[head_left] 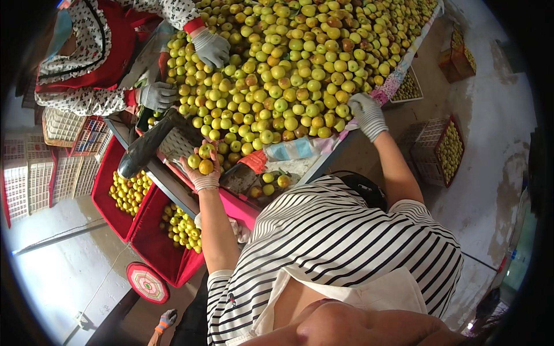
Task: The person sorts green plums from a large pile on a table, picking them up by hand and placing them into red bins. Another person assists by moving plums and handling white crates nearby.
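Note:
A heap of round yellow-green fruits (288,69), some blotched brown and looking like jujubes, covers the sorting table. At the heap's near left edge, my left hand (199,176) is turned palm up with its fingers curled round a few fruits (206,166). My right hand (368,115), in a grey knitted glove, lies on the heap's right edge beside the cloth-wrapped rim (384,92). Its fingers rest bent over the fruits, and their tips are partly hidden, so I cannot make out a grip.
Across on the left, a co-worker's gloved hands (212,47) touch the heap. Below the table's left side hang red-lined bins (141,228) with fruits. Crates of fruit (441,153) stand on the floor at right. Pale baskets (63,127) are stacked at left. Another gloved hand (167,318) shows at lower left.

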`<action>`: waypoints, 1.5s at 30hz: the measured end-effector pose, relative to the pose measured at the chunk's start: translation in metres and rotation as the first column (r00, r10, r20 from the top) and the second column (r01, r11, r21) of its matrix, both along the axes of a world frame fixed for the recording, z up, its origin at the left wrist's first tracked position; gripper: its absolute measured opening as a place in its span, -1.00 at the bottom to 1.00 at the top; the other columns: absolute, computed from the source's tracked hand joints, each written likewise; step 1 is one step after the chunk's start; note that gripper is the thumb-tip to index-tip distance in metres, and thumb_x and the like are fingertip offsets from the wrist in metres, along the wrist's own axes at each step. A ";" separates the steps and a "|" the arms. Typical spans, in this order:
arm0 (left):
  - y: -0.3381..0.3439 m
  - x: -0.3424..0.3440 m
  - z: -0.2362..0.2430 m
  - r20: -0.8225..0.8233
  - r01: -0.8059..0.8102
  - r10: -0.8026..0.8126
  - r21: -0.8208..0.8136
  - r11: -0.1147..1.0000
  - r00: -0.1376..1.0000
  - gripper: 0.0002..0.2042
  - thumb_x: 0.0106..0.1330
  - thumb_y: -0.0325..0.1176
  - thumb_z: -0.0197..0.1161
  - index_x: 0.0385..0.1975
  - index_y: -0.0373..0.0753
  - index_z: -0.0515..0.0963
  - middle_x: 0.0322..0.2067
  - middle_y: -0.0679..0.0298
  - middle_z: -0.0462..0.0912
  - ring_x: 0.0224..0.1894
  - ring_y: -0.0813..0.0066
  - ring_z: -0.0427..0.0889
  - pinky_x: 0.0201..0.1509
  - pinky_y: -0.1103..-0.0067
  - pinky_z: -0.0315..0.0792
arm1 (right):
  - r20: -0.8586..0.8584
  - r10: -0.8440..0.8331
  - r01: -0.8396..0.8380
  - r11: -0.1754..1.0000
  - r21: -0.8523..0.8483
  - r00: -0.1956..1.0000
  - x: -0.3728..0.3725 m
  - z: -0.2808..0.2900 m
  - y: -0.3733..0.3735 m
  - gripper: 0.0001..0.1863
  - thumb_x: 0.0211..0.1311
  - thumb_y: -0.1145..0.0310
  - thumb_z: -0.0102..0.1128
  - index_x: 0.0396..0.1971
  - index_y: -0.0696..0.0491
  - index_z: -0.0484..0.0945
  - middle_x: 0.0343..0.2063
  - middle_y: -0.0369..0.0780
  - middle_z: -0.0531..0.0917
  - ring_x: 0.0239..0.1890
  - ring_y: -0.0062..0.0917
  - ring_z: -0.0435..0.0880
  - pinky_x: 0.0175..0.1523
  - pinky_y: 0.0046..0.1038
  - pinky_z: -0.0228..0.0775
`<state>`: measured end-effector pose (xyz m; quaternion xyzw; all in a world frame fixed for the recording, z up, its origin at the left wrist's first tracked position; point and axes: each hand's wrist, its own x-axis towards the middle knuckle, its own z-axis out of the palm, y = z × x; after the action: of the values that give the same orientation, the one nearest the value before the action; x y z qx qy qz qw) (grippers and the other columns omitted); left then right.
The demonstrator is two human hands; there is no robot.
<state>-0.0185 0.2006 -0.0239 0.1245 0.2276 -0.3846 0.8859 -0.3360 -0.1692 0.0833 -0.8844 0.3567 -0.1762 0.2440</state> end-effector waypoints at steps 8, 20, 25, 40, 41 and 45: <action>0.004 0.005 -0.014 0.017 0.026 -0.025 -0.066 0.997 1.000 -0.44 0.14 0.22 0.25 -0.28 -0.26 0.51 0.08 0.03 0.53 0.25 -0.11 0.36 -0.08 0.21 0.62 | -0.590 -0.203 0.162 0.979 -0.122 0.781 0.030 -0.002 -0.006 -0.43 0.17 0.01 0.20 0.11 0.00 0.41 0.04 -0.01 0.51 0.09 -0.13 0.52 0.13 -0.17 0.42; -0.002 0.003 0.001 -0.047 0.007 -0.007 0.004 1.000 0.999 -0.47 0.16 0.23 0.22 -0.29 -0.21 0.54 0.05 0.07 0.55 0.18 -0.14 0.41 -0.06 0.28 0.61 | -0.268 0.078 -0.086 0.996 -0.016 0.960 0.096 -0.003 0.026 -0.44 0.03 -0.16 0.23 -0.18 0.03 0.55 -0.11 -0.05 0.59 -0.11 -0.16 0.58 0.00 -0.22 0.43; 0.007 -0.001 -0.004 -0.050 -0.050 0.046 -0.065 0.997 0.998 -0.46 0.19 0.26 0.20 -0.34 -0.21 0.56 0.01 0.11 0.59 0.10 -0.04 0.51 -0.05 0.20 0.59 | 0.269 0.119 -0.294 0.429 0.854 0.956 0.130 -0.006 0.089 -0.44 0.16 -0.21 0.13 -0.32 0.08 0.56 -0.41 -0.26 0.59 -0.29 -0.54 0.60 -0.43 -0.50 0.49; -0.004 0.001 0.005 -0.092 -0.095 0.089 -0.065 0.993 0.992 -0.39 0.19 0.24 0.21 0.05 -0.14 0.46 0.04 0.21 0.60 0.06 0.22 0.60 0.17 0.21 0.49 | 0.531 0.703 -0.751 0.007 0.661 0.474 0.390 0.072 0.357 -0.62 0.33 0.09 0.07 -0.08 0.08 0.52 -0.29 -0.21 0.63 -0.19 -0.42 0.61 0.00 -0.43 0.43; -0.003 0.002 -0.006 -0.084 -0.106 0.098 -0.088 0.990 0.992 -0.38 0.19 0.24 0.21 0.06 -0.14 0.46 0.04 0.21 0.60 0.06 0.21 0.60 0.16 0.20 0.49 | 0.500 0.751 -0.841 0.133 0.524 0.431 0.393 0.073 0.363 -0.58 0.29 0.09 0.12 -0.04 0.11 0.53 -0.28 -0.18 0.64 -0.17 -0.36 0.62 0.02 -0.39 0.43; 0.024 -0.027 -0.039 0.334 -0.312 0.294 0.001 0.950 0.896 -0.48 0.33 0.15 0.08 0.07 -0.13 0.45 0.08 0.20 0.54 0.18 0.24 0.48 0.21 0.17 0.44 | 0.422 0.889 -0.948 -0.269 0.168 -0.177 0.306 0.174 0.353 -0.77 0.34 0.27 0.04 -0.12 0.01 0.58 -0.20 -0.18 0.66 -0.26 -0.21 0.67 -0.11 -0.31 0.54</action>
<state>-0.0451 0.2251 -0.0628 0.1742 0.1031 -0.2094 0.9566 -0.0305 0.1835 0.2578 -0.7378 -0.4384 0.1020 0.5031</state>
